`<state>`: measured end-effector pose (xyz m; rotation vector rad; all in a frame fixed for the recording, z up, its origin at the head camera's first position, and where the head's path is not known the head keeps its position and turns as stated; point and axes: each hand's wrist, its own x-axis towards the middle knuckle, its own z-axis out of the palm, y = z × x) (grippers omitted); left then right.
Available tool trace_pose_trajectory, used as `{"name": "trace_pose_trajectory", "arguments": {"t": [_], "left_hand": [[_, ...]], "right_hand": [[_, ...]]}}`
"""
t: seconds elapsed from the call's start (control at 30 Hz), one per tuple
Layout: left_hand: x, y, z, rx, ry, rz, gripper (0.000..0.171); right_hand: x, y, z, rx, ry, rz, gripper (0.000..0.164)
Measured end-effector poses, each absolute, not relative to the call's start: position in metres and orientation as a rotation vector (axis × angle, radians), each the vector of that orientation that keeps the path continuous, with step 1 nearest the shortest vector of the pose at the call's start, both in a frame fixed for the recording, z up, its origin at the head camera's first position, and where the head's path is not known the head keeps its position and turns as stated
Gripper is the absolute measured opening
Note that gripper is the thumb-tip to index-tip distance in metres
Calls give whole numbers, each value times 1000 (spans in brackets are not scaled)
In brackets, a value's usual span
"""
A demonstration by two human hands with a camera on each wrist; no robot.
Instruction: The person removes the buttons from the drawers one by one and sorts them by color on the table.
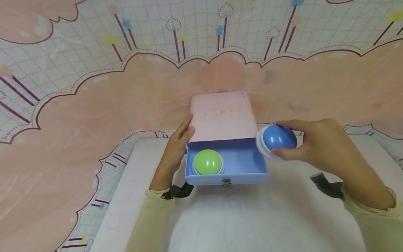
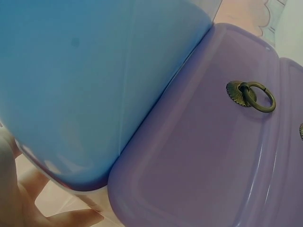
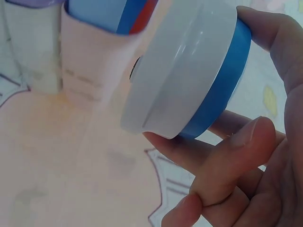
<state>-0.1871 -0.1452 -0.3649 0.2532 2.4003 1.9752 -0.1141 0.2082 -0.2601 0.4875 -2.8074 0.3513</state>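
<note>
A small cabinet with a pink top [image 1: 223, 115] stands with its upper blue drawer [image 1: 244, 157] pulled out. Inside the drawer's left part sits a green-domed push button [image 1: 207, 162] on a white round base. My left hand [image 1: 177, 147] rests along the cabinet's left side, its fingers spread and fairly straight. Between thumb and fingers my right hand [image 1: 321, 143] holds a blue-domed push button [image 1: 280, 137], tilted, just right of the drawer. Its white base [image 3: 184, 71] faces the cabinet in the right wrist view.
Below the blue drawer, the left wrist view shows a purple drawer front [image 2: 199, 142] with a brass ring pull [image 2: 259, 98]. The white table [image 1: 239, 224] extends in front of the cabinet. Behind hangs a pink cloud-patterned cloth [image 1: 157, 91].
</note>
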Motion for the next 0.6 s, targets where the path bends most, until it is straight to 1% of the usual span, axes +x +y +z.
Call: {"name": "trace_pose_trajectory", "arguments": {"t": [0.37,0.6], "left_hand": [[-187,-144,-363,255,2404,1971,55],[-188,-145,-365,258,2388,1977,54]], "right_hand": [[-123,228,-274,387,-2799,375,76],[-134,234,-296,372,-2840,403,74]]}}
